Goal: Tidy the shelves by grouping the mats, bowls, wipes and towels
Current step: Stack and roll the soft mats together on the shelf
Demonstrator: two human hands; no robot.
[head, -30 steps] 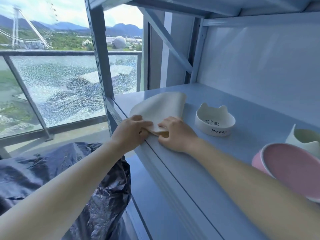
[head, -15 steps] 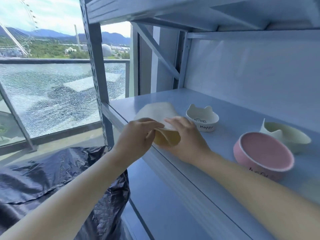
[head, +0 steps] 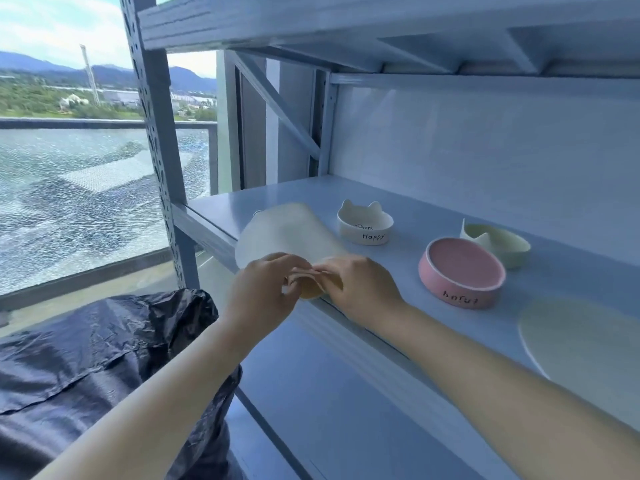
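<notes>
Thin cream flexible mat [head: 284,233], flat a second ago, now lifts off the front edge of the pale blue metal shelf [head: 408,216], pinched between left hand [head: 263,289] and right hand [head: 360,289] fingertips (probably joining the round cream mat [head: 581,341] at four o'clock).

Pale cream bendy mat [head: 284,233], centre frame — matt, smooth, rubbery-looking, slightly see-through at the curled edge. Second cream round mat [head: 581,341], lower right: same matt finish. White cat-eared bowl [head: 365,225] glossy, ceramic-looking. Pink round bowl [head: 460,268] and pale green eared bowl [head: 498,244] smooth, duller sheen. Blue-grey shelf unit [head: 426,223] — painted metal, satin. Black bag [head: 104,358], lower left: crinkled shiny plastic film. Shattered glass pane [head: 76,209], left.
</notes>
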